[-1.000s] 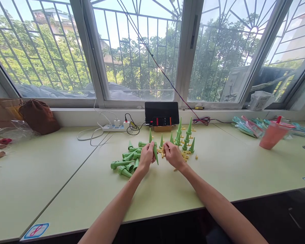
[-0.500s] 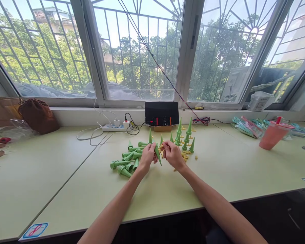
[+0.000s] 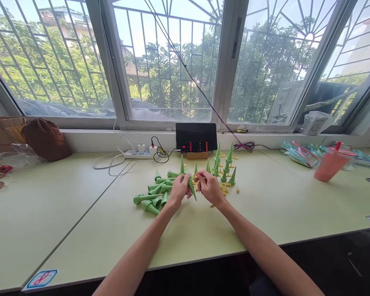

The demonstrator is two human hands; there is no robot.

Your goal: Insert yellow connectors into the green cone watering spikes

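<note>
My left hand (image 3: 180, 190) is closed around a green plastic watering spike (image 3: 192, 190), its pointed end tilted down and to the right. Close against it, my right hand (image 3: 209, 187) pinches a small yellow valve piece (image 3: 196, 176) at the spike's upper part; the fingers partly hide where the two meet. Left of my hands lies a loose pile of green spikes (image 3: 156, 189). Behind and right of them, other spikes (image 3: 227, 166) stand point up, some stacked, with yellow pieces sticking out of their sides. More small yellow pieces (image 3: 224, 189) lie beside my right hand.
At the back a dark tablet (image 3: 196, 133) leans upright near a white power strip (image 3: 138, 154) with cables. A red drink cup (image 3: 331, 164) and plastic-wrapped items (image 3: 299, 153) stand right. On the left are a brown drawstring bag (image 3: 46, 139) and a table seam (image 3: 80, 220).
Almost nothing differs. Both hands keep their hold at the same spot, with only a slight shift of the spike and the fingers.
</note>
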